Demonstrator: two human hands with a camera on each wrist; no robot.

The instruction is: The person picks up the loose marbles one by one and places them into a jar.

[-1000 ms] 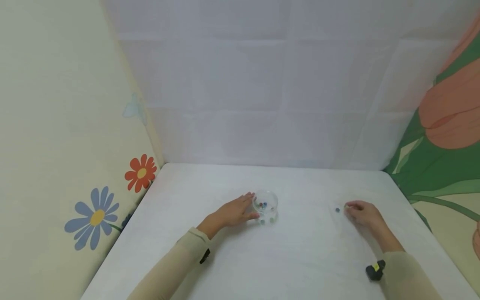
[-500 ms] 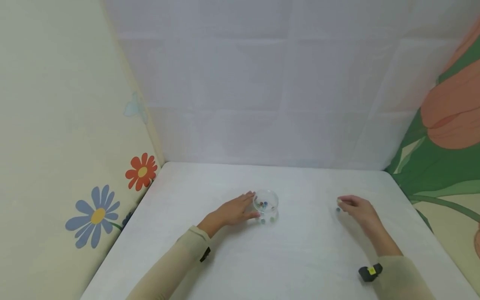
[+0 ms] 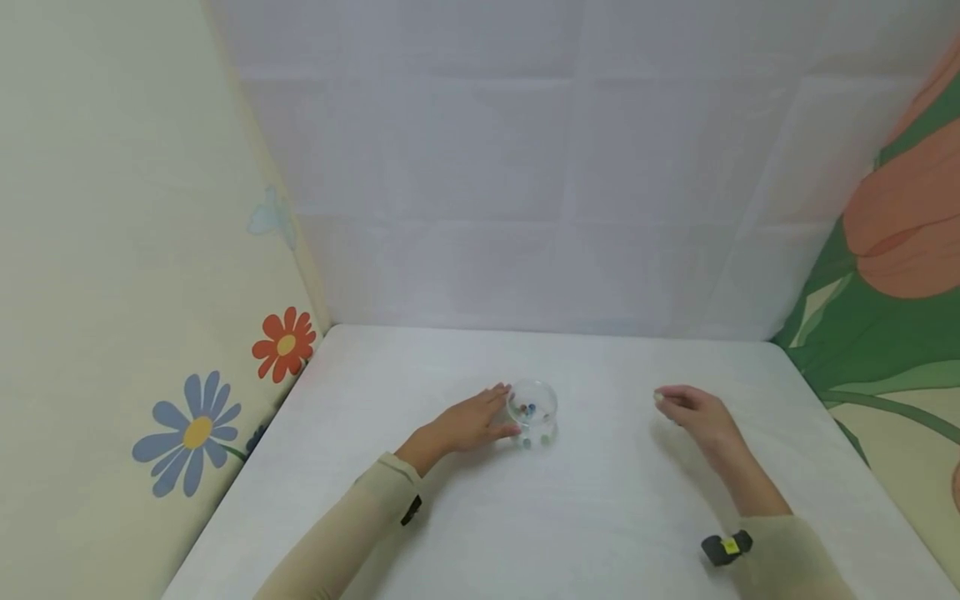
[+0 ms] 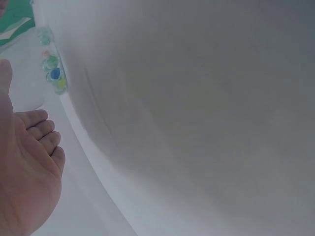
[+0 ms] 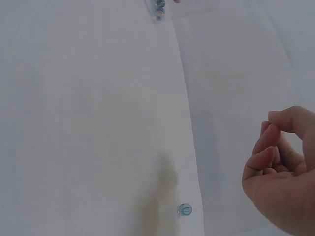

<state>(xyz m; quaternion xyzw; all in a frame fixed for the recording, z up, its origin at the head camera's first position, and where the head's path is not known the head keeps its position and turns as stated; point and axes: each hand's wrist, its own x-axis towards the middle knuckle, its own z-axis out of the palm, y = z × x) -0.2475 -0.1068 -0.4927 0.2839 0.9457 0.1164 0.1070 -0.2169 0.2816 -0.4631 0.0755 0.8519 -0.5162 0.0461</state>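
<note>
A clear round container (image 3: 532,404) with several coloured marbles (image 4: 55,73) in it stands on the white table. My left hand (image 3: 467,423) holds it from the left, fingers at the far side and thumb at the near side. To the right, my right hand (image 3: 697,412) is raised above the table, thumb and fingertips together. A small pale greenish marble (image 3: 658,397) shows at those fingertips in the head view; the right wrist view hides it. On the cloth below that hand lies a light-blue marble (image 5: 185,209).
White cloth covers the table (image 3: 600,525), and a white sheet (image 3: 487,167) hangs behind it. Walls with painted flowers stand at left and right. A black wrist camera (image 3: 726,547) hangs at the right sleeve.
My right hand has lifted and moved left with the pale marble, passing over the marble on the table. The left hand and the container have stayed in place.
</note>
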